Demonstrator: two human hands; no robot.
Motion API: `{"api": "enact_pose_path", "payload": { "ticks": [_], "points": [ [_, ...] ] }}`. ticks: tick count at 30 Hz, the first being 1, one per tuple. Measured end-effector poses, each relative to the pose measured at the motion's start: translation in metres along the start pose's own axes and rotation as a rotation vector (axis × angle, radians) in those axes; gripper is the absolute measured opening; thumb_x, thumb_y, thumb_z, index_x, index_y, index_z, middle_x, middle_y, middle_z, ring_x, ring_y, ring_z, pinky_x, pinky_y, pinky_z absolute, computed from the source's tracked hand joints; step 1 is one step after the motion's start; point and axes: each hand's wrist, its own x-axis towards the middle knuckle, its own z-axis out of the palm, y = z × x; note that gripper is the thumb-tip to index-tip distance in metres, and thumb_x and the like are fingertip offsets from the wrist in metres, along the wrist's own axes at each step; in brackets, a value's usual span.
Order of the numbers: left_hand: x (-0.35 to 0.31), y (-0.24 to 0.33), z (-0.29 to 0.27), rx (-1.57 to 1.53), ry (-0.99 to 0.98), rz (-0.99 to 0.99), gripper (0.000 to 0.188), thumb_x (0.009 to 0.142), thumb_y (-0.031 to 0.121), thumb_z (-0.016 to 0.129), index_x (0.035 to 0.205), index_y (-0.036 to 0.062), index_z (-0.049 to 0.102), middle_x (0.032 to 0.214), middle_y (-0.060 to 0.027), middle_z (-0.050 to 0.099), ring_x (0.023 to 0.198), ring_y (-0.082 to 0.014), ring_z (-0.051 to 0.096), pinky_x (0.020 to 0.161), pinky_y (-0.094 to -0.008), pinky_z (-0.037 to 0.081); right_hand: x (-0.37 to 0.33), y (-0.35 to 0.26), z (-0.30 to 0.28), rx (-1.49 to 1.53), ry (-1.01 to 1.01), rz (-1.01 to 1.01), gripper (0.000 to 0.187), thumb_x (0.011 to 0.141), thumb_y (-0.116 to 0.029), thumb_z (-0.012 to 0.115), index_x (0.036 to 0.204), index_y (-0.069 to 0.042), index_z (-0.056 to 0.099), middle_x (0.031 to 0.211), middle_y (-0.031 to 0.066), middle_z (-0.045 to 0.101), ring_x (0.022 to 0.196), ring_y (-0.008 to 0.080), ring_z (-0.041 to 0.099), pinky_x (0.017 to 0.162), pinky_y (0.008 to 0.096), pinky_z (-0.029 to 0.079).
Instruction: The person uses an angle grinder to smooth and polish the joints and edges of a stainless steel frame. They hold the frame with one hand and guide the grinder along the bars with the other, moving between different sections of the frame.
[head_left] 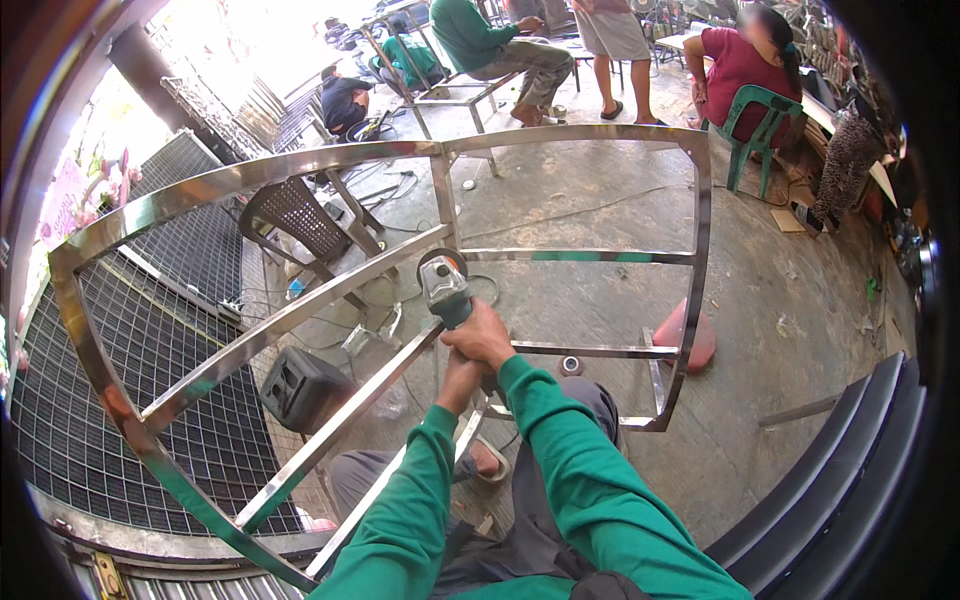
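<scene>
The left hand (459, 384) and right hand (484, 337) are wrapped tightly around the angle grinder (447, 292), at the metal frame's (580, 256) middle. If the disc (457, 261) snags a bar's edge, it could kick near, toward the person's legs (528, 478).

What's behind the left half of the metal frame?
A brown chair, black speaker-like box, dark mesh panel and some floor show through. Whatever the metal bars and grinder cover can't be seen.
</scene>
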Motion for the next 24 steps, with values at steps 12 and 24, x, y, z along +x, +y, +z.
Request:
{"api": "enact_pose_path", "payload": {
  "ticks": [12, 24],
  "points": [
    [0.006, -0.012, -0.007, 0.052, -0.023, -0.038, 0.065, 0.079, 0.019, 0.08, 0.138, 0.0012, 0.06, 0.125, -0.0079, 0.071, 0.115, -0.0195, 0.069, 0.096, -0.0363, 0.055, -0.004, -0.001, -0.002, 0.024, -0.018, 0.017, 0.07, 0.066, -0.031, 0.091, 0.123, 0.002, 0.067, 0.118, 0.0258, 0.075, 0.111, 0.0409, 0.073, 0.097, 0.0455, 0.058],
    [-0.013, 0.006, -0.002, 0.17, -0.051, 0.062, 0.057, 0.073, 0.016, 0.082, 0.125, 0.0003, 0.066, 0.113, -0.0089, 0.075, 0.106, -0.0206, 0.073, 0.09, -0.0374, 0.058, -0.01, 0.011, 0.005, 0.079, 0.02, 0.028, 0.069, 0.063, -0.024, 0.089, 0.122, 0.004, 0.067, 0.111, 0.0223, 0.077, 0.103, 0.0357, 0.075, 0.092, 0.0421, 0.059]
  ]
}}
